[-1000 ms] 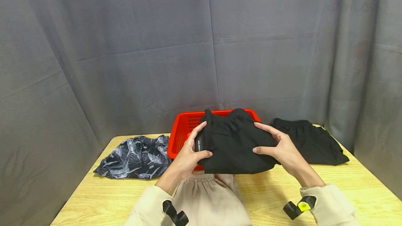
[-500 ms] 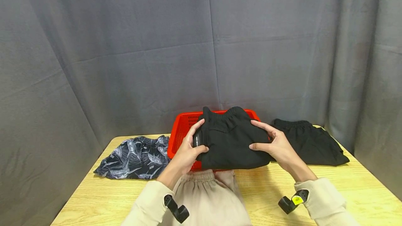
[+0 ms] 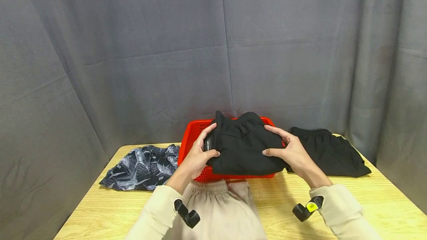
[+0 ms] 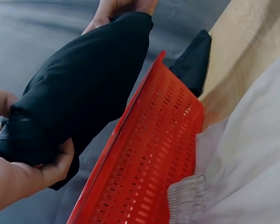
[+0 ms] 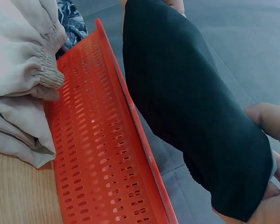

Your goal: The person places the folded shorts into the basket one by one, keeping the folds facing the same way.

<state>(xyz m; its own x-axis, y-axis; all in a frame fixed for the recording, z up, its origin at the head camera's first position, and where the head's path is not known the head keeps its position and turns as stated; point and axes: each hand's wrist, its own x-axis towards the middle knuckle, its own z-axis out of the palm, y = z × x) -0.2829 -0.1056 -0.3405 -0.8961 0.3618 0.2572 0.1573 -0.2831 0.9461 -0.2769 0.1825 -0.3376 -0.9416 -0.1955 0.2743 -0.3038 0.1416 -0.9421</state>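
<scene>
A folded pair of black shorts point(image 3: 247, 147) with an elastic waistband is held up over the red basket point(image 3: 190, 140). My left hand point(image 3: 196, 158) grips the left end, thumb in front, beside a strip with white lettering. At the opposite end my right hand point(image 3: 291, 153) pinches the cloth between thumb and fingers. Both wrist views show the bundle point(image 4: 84, 84) above the basket's perforated side point(image 5: 93, 135), with the fingers wrapped round its ends. The cloth hides most of the basket's inside.
Patterned dark shorts point(image 3: 143, 167) lie on the wooden table point(image 3: 100, 214) at left. Another black pair point(image 3: 328, 153) lies at right. Beige trousers or shorts point(image 3: 220, 210) with a gathered waist lie in front of the basket. Grey curtain point(image 3: 166, 47) hangs behind.
Both hands have carried the black shorts forward and slightly left, farther over the basket. More of the basket's front edge shows below the cloth. The other garments stay where they were.
</scene>
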